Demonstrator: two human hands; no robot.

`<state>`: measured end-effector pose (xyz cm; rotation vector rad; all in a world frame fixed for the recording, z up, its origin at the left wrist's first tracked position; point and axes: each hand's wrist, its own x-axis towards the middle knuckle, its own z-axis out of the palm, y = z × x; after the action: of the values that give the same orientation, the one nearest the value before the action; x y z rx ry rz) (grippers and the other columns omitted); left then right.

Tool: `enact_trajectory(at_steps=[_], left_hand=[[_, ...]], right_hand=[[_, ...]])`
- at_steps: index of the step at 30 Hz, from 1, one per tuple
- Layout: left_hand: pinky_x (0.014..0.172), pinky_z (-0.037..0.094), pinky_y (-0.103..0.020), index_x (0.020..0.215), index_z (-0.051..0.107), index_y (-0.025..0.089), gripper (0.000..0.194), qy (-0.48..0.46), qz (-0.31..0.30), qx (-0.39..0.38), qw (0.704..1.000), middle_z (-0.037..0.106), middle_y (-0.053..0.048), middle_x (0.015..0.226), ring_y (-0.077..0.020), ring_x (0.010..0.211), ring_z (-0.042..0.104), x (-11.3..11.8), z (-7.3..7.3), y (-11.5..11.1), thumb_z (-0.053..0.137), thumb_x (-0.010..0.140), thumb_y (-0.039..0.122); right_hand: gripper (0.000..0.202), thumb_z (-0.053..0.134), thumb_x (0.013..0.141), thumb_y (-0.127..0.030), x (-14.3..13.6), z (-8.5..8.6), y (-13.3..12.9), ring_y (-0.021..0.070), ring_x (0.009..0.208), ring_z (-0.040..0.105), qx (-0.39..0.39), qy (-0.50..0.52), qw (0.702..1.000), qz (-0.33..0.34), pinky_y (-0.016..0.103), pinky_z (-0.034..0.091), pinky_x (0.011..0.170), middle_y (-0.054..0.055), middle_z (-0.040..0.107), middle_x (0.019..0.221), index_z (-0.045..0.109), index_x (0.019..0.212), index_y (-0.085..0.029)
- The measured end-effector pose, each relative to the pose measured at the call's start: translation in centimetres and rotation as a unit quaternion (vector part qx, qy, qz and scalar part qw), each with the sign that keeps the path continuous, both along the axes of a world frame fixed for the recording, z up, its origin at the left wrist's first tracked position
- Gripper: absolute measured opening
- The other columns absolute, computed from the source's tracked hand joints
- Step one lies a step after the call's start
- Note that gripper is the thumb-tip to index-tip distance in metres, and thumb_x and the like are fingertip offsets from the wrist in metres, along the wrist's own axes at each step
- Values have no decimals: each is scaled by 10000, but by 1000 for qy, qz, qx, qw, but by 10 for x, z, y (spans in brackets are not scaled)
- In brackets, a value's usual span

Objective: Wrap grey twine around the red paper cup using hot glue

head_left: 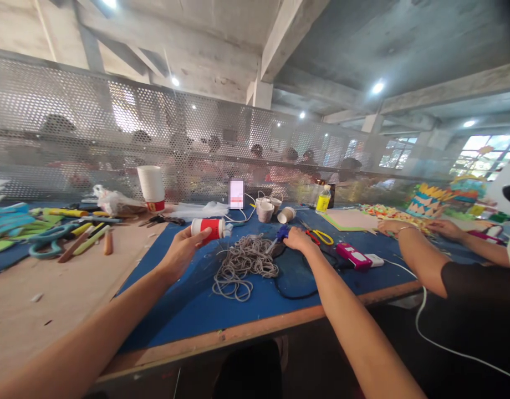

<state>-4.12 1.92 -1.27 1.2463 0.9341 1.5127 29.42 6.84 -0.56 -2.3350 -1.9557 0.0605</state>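
Note:
My left hand (184, 250) is closed around a red and white paper cup (209, 229), held on its side above the blue mat. Something pale and crumpled shows at the cup's right end. Beside it on the mat lies a loose heap of grey cord (250, 260). To the right of the heap, my right hand (300, 241) has its fingers closed on a blue glue gun (282, 233), partly hidden by the fingers. A black cable (294, 297) curves over the mat below it. Yellow-handled scissors (321, 237) lie just beyond my right hand.
Cord-wrapped cups (265, 210), a yellow bottle (323, 199) and a pink power strip (353, 256) are on the mat. A stack of paper cups (151, 188) and blue scissors (51, 239) stand left. A co-worker's arm (421, 260) reaches in from the right.

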Motion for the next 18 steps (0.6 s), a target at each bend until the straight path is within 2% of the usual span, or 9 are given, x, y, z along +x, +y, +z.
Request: enact_trajectory(at_steps=[2, 5, 7, 9, 11, 12, 14, 16, 18], left_hand=[[781, 533, -360, 895, 793, 239, 321, 1, 2, 2, 1000, 796, -60, 904, -265, 852, 717, 2, 2, -2, 877, 667, 450], [798, 527, -355, 886, 790, 235, 323, -1, 5, -2, 1000, 798, -53, 896, -256, 854, 713, 3, 2, -3, 878, 663, 452], [804, 519, -349, 893, 786, 228, 335, 1, 5, -6, 1000, 798, -48, 897, -249, 855, 710, 2, 1, -2, 877, 665, 456], [805, 514, -345, 899, 784, 218, 355, 2, 3, -7, 1000, 798, -47, 902, -249, 859, 710, 2, 0, -1, 881, 663, 465], [813, 512, -344, 906, 786, 211, 370, -3, -3, -6, 1000, 800, -48, 917, -255, 880, 712, 1, 0, -1, 885, 661, 471], [821, 513, -344, 912, 789, 211, 371, -7, -8, -8, 1000, 802, -48, 926, -257, 894, 712, 1, 0, -1, 887, 663, 469], [846, 516, -344, 924, 796, 213, 356, -19, -23, -13, 999, 805, -46, 942, -254, 918, 713, 1, 1, -2, 887, 675, 451], [869, 518, -340, 931, 803, 217, 333, -33, -33, -16, 999, 806, -45, 949, -240, 922, 713, 1, 1, -3, 888, 683, 423], [876, 516, -333, 942, 806, 219, 325, -41, -33, -15, 999, 806, -45, 956, -227, 918, 710, 1, 1, -3, 888, 688, 406]], right_hand=[[505, 628, 888, -331, 2, 2, -2, 361, 1300, 582, -5, -5, 1000, 7, 444, 486, 1020, 254, 603, 1375, 605, 1333, -94], [464, 635, 889, -286, 4, 9, -10, 398, 1339, 532, 10, -20, 1000, 15, 520, 454, 1052, 257, 571, 1408, 623, 1314, -100], [410, 588, 929, -257, -1, 17, -17, 414, 1382, 477, 58, -31, 998, 23, 576, 412, 1079, 259, 542, 1434, 622, 1306, -103], [336, 531, 971, -236, -13, 25, -22, 380, 1364, 502, 145, -11, 987, 62, 567, 403, 1089, 237, 571, 1403, 637, 1268, -120], [269, 558, 976, -244, -34, 31, -25, 291, 1243, 614, 196, 84, 964, 162, 470, 464, 1049, 175, 655, 1308, 652, 1211, -152], [278, 607, 961, -267, -47, 32, -25, 246, 1163, 662, 182, 153, 947, 217, 412, 494, 1018, 140, 699, 1239, 640, 1215, -160], [433, 726, 894, -325, -74, 30, -24, 201, 1084, 702, 125, 271, 907, 296, 352, 525, 974, 104, 729, 1199, 592, 1275, -170], [618, 833, 793, -338, -98, 22, -22, 210, 1122, 700, 80, 333, 877, 338, 351, 529, 980, 115, 720, 1248, 558, 1321, -172], [660, 871, 743, -296, -116, 11, -19, 215, 1123, 706, 74, 372, 857, 349, 357, 531, 980, 109, 733, 1226, 569, 1319, -182]])
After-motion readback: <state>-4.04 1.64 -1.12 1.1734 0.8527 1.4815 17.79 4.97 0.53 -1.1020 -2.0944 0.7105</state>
